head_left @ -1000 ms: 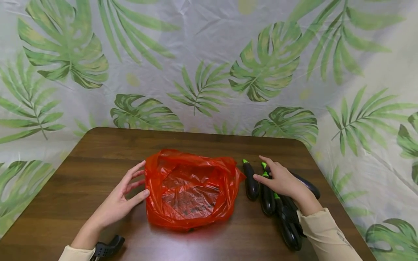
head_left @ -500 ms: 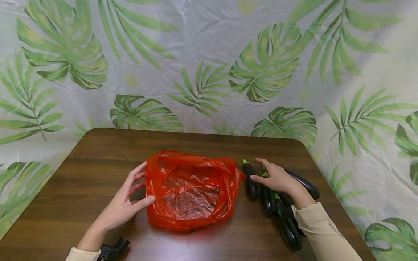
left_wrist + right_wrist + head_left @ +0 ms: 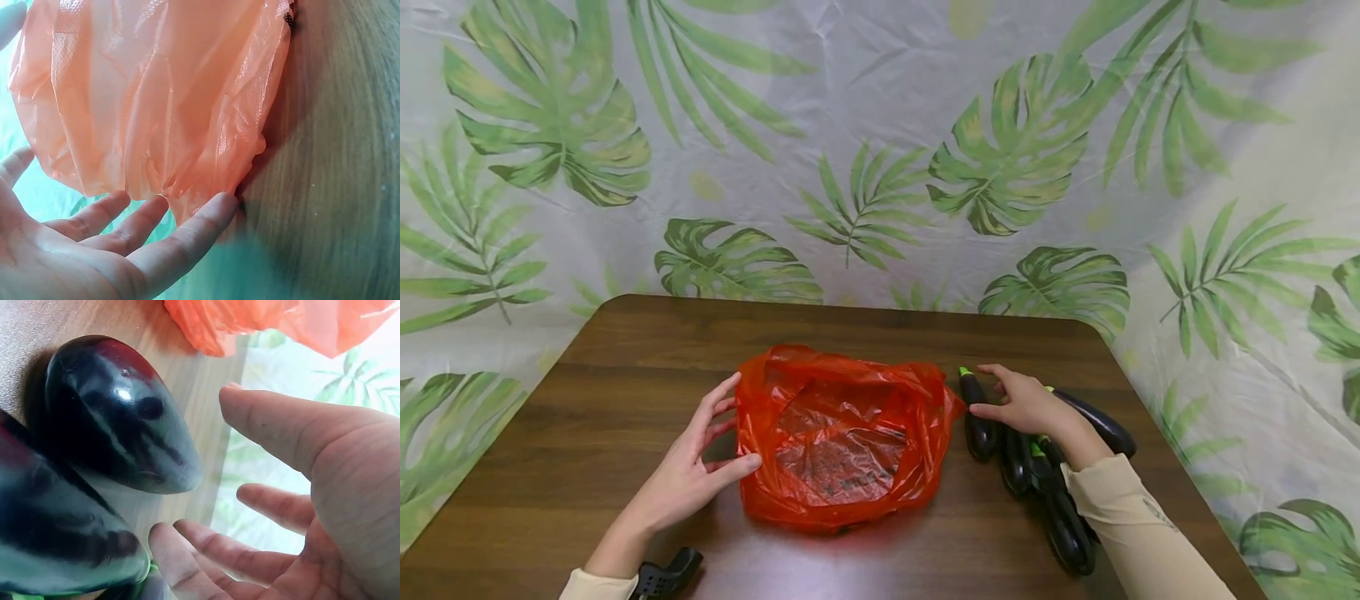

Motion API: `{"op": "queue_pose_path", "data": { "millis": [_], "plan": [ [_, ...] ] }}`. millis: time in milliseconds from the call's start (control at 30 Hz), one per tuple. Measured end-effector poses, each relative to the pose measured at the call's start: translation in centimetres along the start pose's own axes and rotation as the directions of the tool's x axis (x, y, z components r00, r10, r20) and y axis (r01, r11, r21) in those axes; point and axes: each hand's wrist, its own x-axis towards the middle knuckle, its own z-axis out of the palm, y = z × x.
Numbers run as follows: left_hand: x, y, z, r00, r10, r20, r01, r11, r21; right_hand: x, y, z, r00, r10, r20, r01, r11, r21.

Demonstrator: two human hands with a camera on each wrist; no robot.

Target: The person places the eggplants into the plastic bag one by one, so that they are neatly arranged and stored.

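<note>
One bag (image 3: pixel 842 454), table (image 3: pixel 587 433), leafy backdrop (image 3: pixel 880 100)

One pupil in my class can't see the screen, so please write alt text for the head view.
A red plastic bag sits open on a brown wooden table, with a person's left hand at its left side. To the bag's right, the right hand reaches over a cluster of green-tipped dark eggplants. A leaf-patterned backdrop hangs behind.

One red bag (image 3: pixel 842 510); at least five eggplants (image 3: pixel 981 435).
</note>
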Motion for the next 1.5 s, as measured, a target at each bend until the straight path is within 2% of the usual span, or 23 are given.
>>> {"op": "queue_pose_path", "data": {
  "millis": [933,1500],
  "plan": [
    [-0.1,-0.2,0.2,1.000,0.002,-0.021,-0.002,1.000,0.018,1.8,0.2,0.9,0.999,0.002,0.053,-0.001,1.000,-0.016],
    [-0.2,-0.1,0.5,0.999,0.002,-0.033,-0.001,1.000,0.030,1.8,0.3,1.1,0.997,0.037,0.071,-0.044,0.993,0.105]
  ]
}}
